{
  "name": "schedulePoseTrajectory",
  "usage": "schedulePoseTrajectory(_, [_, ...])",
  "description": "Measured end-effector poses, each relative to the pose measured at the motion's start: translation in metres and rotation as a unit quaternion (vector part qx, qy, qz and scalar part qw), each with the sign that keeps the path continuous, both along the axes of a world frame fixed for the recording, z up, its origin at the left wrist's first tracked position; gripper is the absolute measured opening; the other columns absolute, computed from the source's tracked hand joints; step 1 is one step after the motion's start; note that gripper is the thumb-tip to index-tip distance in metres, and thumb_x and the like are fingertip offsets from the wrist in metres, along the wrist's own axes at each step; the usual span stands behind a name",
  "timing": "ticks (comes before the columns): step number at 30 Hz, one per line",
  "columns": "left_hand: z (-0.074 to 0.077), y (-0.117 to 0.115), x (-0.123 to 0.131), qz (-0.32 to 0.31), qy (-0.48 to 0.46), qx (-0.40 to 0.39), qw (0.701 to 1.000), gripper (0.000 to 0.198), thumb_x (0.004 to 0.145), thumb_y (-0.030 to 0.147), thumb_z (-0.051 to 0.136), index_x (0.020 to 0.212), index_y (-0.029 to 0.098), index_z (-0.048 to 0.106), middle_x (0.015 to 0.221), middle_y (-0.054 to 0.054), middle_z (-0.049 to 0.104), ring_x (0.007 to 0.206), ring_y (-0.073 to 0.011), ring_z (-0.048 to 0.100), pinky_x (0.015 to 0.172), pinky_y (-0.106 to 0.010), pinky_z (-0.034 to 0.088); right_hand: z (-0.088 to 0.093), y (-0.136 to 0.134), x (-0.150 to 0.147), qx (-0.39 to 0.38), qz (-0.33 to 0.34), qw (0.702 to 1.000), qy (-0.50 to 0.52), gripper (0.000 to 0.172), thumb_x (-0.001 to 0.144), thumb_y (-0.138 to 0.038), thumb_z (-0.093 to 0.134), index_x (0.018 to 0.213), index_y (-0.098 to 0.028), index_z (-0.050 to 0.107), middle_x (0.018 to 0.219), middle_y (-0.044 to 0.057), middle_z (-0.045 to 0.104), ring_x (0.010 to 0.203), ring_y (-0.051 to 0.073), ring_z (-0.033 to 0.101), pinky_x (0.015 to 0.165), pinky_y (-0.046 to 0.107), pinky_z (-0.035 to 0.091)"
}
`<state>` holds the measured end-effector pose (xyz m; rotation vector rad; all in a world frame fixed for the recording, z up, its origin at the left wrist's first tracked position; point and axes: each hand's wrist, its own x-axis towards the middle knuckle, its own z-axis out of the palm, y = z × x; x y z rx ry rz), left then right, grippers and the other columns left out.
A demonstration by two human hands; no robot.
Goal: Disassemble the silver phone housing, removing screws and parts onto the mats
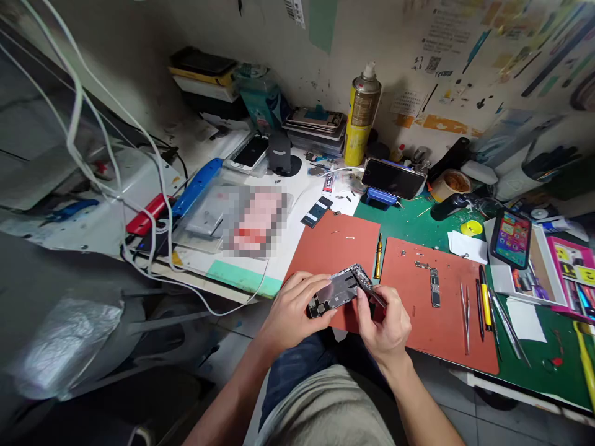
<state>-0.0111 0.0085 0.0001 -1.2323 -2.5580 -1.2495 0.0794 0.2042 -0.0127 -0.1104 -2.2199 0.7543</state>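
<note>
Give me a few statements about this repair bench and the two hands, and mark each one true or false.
1. The left hand holds an opened phone body. True.
2. The right hand is empty. False: it holds a thin tool against the phone body.
3. The spray can lies on its side. False: it stands upright by the wall.
4. A circuit board lies on the right red mat. True.
5. The tweezers are in the left hand. False: they lie on the right red mat.
</note>
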Motion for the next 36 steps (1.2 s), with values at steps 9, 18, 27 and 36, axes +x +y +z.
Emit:
schedulePoseTrajectory(9, [-0.002,-0.001,0.001,-0.002,0.013,-0.003,1.0,0.049,0.094,0.022,0.077,0.14,0.024,0.06,0.134,-0.01,0.075,0.117,-0.0278,0.064,0.1,-0.047,0.059,-0.002,-0.001,0.008,-0.047,-0.071,0.996,0.012,0.018,0.099,-0.021,0.075,0.114,-0.022,0.064,0.089,0.003,0.073,0.068,0.016,0.072,0.062,0.027,0.061])
schedulePoseTrajectory(18, [0.015,-0.002,0.004,-0.022,0.015,-0.065,0.998,0.046,0.102,0.027,0.071,0.147,0.026,0.059,0.142,-0.012,0.071,0.123,-0.0312,0.062,0.103,-0.051,0.056,0.012,0.014,0.018,-0.428,-0.088,0.897,-0.064,0.035,0.092,-0.049,0.083,0.1,-0.022,0.061,0.074,-0.004,0.063,0.057,0.012,0.061,0.054,0.023,0.053])
schedulePoseTrajectory(27, [0.032,0.04,-0.011,-0.07,-0.054,0.005,0.996,0.02,0.112,0.021,0.051,0.111,0.02,0.071,0.102,-0.006,0.076,0.095,-0.0207,0.07,0.084,-0.035,0.055,0.01,0.018,0.027,-0.537,-0.037,0.839,-0.079,0.04,0.089,-0.049,0.086,0.102,-0.023,0.058,0.07,-0.006,0.059,0.055,0.012,0.058,0.052,0.023,0.046])
schedulePoseTrajectory(36, [0.038,0.062,-0.053,-0.06,-0.068,-0.047,0.995,0.024,0.111,0.023,0.05,0.103,0.022,0.073,0.101,-0.004,0.074,0.094,-0.0194,0.071,0.086,-0.033,0.055,0.004,0.028,0.029,-0.489,-0.124,0.863,-0.033,0.043,0.086,-0.053,0.087,0.098,-0.022,0.06,0.073,-0.004,0.061,0.056,0.011,0.056,0.05,0.021,0.046])
